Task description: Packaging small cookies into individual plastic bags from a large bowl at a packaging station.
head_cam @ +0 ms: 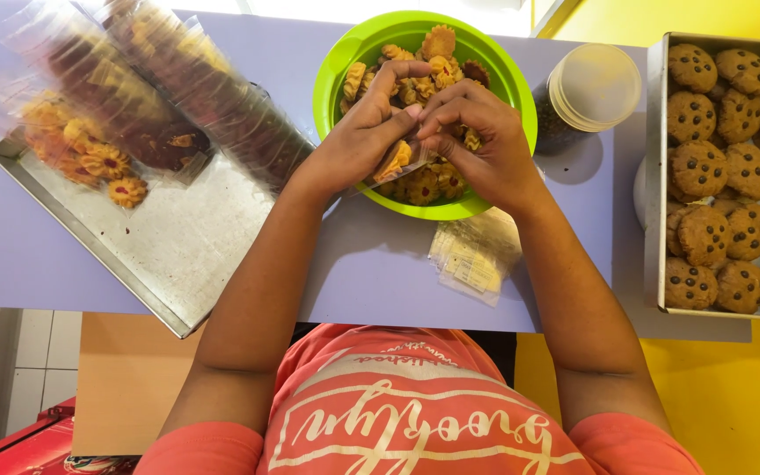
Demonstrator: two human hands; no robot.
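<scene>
Both hands work over the green bowl [338, 66], which sits on the lilac surface [371, 273] straight ahead of the person. The left hand [358, 141] and right hand [481, 145] meet above the bowl's near half, pinching one small yellow-orange cookie [395, 160] that looks partly inside a clear plastic sleeve [415, 163]; the film is hard to make out there.

Handling, as a judgement: the cookie is light, stiff but crumbly, and its ridged edges are likely to chip, so a grip on the flat faces or broad rim with light pressure suits it. The sleeve is thin, slippery and floppy, best held at its open mouth.

Left fingers [398, 81] are curled narrow, thumb and forefinger closed on the cookie. Right fingers [450, 105] are bent in tight, tips closed on the sleeve edge at the cookie. Both wrists are cocked inward, forearms converging from the body, elbows out.

Around: a metal tray [178, 255] with bagged cookies at left, spare empty sleeves [477, 255] near the right forearm, a lidded jar [587, 92], and a tin of chocolate-chip cookies [723, 167] at right.
</scene>
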